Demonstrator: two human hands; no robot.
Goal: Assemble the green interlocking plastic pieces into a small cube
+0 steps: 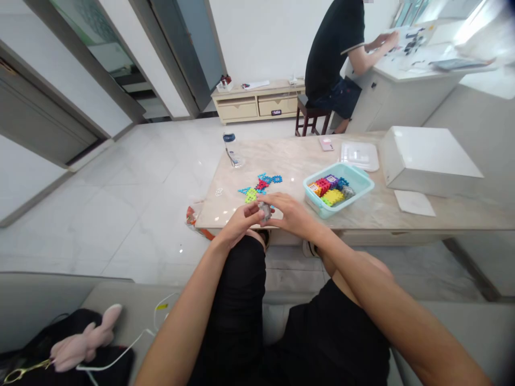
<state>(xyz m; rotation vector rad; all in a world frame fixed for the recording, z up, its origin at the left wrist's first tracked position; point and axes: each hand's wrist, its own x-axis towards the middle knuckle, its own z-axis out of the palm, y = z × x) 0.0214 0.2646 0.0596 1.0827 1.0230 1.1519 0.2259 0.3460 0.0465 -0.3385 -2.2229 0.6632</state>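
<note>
My left hand point(241, 222) and my right hand point(288, 213) meet at the front edge of the table, both closed on a small grey toy building piece point(264, 210) between them. Just beyond my fingers lie several notched plastic pieces: lime green point(251, 195), red point(262, 185) and blue point(277, 179). To the right of my right hand stands a light teal basket point(322, 209). Stacked inside it are orange, red, purple, blue and grey pieces, with a yellow block point(333, 197) at the front.
A clear bottle point(236, 156) stands at the table's far left. Behind the basket lie a translucent lid point(360, 155) and a pink phone point(326, 143). A large white box point(432, 155) sits on the right, with white paper point(414, 203) before it. Another person point(336, 53) sits at a counter.
</note>
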